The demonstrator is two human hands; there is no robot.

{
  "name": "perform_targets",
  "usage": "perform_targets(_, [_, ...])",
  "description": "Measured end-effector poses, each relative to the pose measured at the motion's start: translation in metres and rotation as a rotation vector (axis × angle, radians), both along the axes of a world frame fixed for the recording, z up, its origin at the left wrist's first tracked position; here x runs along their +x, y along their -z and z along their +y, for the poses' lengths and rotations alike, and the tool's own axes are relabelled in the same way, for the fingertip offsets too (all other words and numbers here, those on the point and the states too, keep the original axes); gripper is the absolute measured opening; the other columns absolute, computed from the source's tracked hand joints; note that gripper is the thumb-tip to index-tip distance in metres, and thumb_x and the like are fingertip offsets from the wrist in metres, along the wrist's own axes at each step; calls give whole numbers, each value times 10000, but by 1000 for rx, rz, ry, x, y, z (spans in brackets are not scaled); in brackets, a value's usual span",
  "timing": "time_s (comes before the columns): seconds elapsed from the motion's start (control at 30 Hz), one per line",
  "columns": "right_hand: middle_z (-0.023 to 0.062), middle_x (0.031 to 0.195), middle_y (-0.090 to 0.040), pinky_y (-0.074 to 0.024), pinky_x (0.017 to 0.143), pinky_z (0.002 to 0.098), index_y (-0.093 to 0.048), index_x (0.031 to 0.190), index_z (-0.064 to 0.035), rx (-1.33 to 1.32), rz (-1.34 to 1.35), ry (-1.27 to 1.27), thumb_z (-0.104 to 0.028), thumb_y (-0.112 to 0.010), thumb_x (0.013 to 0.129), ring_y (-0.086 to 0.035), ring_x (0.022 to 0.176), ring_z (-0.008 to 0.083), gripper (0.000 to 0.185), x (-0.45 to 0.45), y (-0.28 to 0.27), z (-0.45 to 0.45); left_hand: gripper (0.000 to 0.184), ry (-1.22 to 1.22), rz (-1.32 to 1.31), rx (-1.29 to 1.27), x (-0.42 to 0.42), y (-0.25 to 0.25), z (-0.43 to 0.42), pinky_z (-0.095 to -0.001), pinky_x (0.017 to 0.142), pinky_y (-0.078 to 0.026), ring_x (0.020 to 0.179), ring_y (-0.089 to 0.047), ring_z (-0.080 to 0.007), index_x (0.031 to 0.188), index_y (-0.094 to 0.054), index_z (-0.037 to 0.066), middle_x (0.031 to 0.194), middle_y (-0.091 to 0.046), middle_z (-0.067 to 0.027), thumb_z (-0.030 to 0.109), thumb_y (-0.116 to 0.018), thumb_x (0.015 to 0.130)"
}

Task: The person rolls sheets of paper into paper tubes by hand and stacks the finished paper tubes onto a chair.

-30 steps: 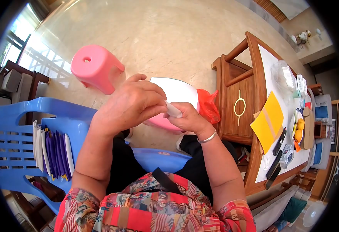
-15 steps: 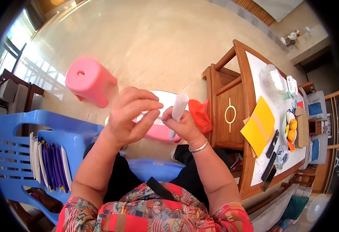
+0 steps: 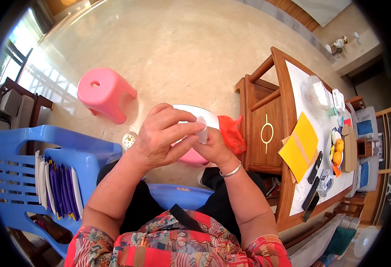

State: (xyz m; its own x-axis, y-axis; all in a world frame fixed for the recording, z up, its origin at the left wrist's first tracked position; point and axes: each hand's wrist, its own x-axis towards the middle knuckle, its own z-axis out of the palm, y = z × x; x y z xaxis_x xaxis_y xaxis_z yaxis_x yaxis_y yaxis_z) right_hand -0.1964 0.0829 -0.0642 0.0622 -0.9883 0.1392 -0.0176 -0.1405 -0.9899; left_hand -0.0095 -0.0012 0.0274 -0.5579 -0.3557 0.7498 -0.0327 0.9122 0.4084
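Observation:
A small white rolled strip (image 3: 202, 132), like paper or thin plastic, stands upright between my two hands. My right hand (image 3: 216, 149), with a silver bangle at its wrist, is closed around its lower part. From the left, my left hand (image 3: 162, 135) brings its bent fingers and thumb onto the roll's edge. Partly hidden behind the hands is a white round surface (image 3: 209, 116) with a pink part (image 3: 193, 157) below it. To the right of it hangs or lies a crumpled red plastic bag (image 3: 233, 135).
A pink stool (image 3: 104, 91) stands ahead on the left. At my left, a blue plastic chair (image 3: 77, 153) holds several purple and white folded pieces (image 3: 62, 187). On my right, a wooden table (image 3: 289, 133) carries a yellow folder (image 3: 299, 147), remotes (image 3: 311, 200) and fruit (image 3: 338, 153).
My left hand has moved right and now meets the white strip. The strip, which stood taller above my right hand, now shows as a shorter roll between both hands.

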Motion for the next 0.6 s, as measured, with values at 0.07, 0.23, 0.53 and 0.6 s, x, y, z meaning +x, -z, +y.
perform_targets(0.07, [74,1019,-717,-534,872,301,-694,1151,2,-13,33,-16,-10,-645,913,-655,962,141,242,-2,4,-1,272,12,-23,1,2,-1,-1,-403,797,-494,828,-664,-233,1052,-741,98,948,-711,-48,114,-821,792])
perform_targets(0.23, [102,1021,-725,-537,878,316,-691,1181,-2,8,94,-77,-31,-651,915,-667,962,160,271,-4,8,-1,249,14,-42,19,5,4,-2,-432,861,-502,843,-676,-213,1029,-722,110,911,-705,-33,144,-831,808])
perform_targets(0.53, [134,1008,-730,-539,843,344,-692,1143,-1,-31,157,-12,-62,-651,909,-686,924,211,245,2,8,-3,170,-96,-55,-5,2,16,-3,-469,895,-501,803,-682,-203,981,-732,123,840,-704,-26,121,-809,830])
perform_targets(0.6, [147,988,-728,-539,838,347,-692,1133,-1,-1,195,-7,-75,-654,901,-694,915,229,247,2,8,-4,109,-118,-64,29,2,18,-4,-471,885,-502,781,-681,-204,928,-738,116,807,-708,-33,107,-799,838])
